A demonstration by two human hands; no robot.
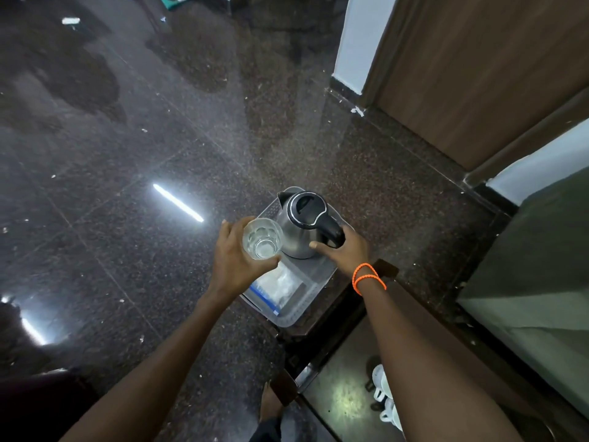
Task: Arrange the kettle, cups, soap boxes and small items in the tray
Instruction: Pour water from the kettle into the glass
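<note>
The tray, a translucent grey plastic container, rests on a dark wooden surface above a polished granite floor.

The kettle, stainless steel with a black lid and black handle, stands upright in the far half of the tray, spout pointing away from the person. The right hand is closed around the kettle's handle, thumb extended toward the kettle body. Two orange bands circle the right wrist.

The left hand grips a clear glass cup around its side, mouth upward, just beside the kettle and over the tray's left edge. Whether the cup touches the tray cannot be determined.

A clear plastic packet with white contents lies flat in the near half of the tray. White cups sit at the lower right, partly hidden by the right forearm.
</note>
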